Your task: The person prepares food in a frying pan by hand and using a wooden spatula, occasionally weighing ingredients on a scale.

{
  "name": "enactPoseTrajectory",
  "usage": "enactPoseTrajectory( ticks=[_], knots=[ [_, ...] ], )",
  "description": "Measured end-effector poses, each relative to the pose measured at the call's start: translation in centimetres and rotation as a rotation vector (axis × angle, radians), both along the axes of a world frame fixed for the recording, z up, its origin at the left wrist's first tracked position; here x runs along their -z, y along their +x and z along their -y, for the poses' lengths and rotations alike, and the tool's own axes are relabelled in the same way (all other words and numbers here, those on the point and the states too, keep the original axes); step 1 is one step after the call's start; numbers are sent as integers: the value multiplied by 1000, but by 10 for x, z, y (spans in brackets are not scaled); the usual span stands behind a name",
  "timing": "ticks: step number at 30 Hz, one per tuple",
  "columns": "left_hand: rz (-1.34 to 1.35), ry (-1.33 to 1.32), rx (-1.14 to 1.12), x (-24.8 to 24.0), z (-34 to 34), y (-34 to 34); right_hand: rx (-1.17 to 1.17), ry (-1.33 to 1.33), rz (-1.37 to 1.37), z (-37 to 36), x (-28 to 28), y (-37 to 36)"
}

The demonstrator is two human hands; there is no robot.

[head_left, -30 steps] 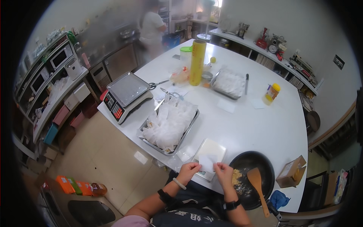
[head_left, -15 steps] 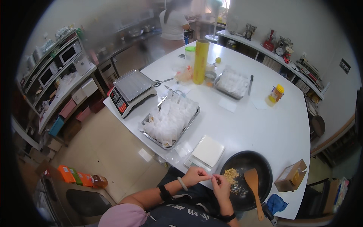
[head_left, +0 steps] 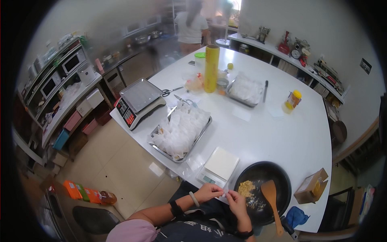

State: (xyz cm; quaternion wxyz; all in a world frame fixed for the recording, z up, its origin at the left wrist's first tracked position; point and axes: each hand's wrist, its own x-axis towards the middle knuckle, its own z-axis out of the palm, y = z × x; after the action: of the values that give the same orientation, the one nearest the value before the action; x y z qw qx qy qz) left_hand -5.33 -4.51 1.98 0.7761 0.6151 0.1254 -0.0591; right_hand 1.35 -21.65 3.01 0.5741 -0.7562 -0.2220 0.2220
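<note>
At the table's near edge, my left hand (head_left: 209,192) and my right hand (head_left: 237,202) meet, fingertips pinched on a small thin white bag (head_left: 224,194). The fingers hide most of it. Just beyond them stands a flat white kitchen scale (head_left: 220,163). To the right of my right hand is a black frying pan (head_left: 269,171), holding yellowish crumbly bits (head_left: 246,188) on its left side. A wooden spatula (head_left: 269,193) leans in the pan, its handle over the near rim. A metal tray (head_left: 204,132) heaped with white filled bags (head_left: 181,127) lies ahead to the left.
A larger scale (head_left: 139,103), scissors (head_left: 171,91) and a yellow roll (head_left: 211,68) stand farther off. Beyond are a second tray of bags (head_left: 245,89) and a yellow-lidded jar (head_left: 295,98). At right sit an open carton (head_left: 312,187) and blue cloth (head_left: 297,217). A person (head_left: 191,26) stands at the back.
My hands have stayed pinched together near the scale, and more of the white bag shows between the fingertips. The view has shifted slightly. The person at the back has turned a little.
</note>
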Motion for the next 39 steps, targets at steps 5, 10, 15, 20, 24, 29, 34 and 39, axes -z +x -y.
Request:
enactPoseTrajectory(
  ticks=[5,10,15,20,24,29,34,39],
  knots=[
    [20,109,60,16,-6,-5,-5,54,-27,-13,-14,-9],
    [-28,243,51,19,-3,-5,-6,-228,235,-14,-30,-9],
    [-81,9,1,12,-2,-4,2,-262,260,-10,-16,-9],
    [-91,102,1,6,-1,-2,72,-346,335,-11,-7,-8],
    [-65,124,-54,7,3,0,114,-291,243,-16,-13,-8],
    [15,367,-54,6,8,2,154,-144,108,-16,-12,-3],
    [8,324,-129,17,11,4,92,-343,187,-14,6,-4],
    [276,645,-94,-11,26,0,135,-49,-31,-23,-5,-6]
  ],
)
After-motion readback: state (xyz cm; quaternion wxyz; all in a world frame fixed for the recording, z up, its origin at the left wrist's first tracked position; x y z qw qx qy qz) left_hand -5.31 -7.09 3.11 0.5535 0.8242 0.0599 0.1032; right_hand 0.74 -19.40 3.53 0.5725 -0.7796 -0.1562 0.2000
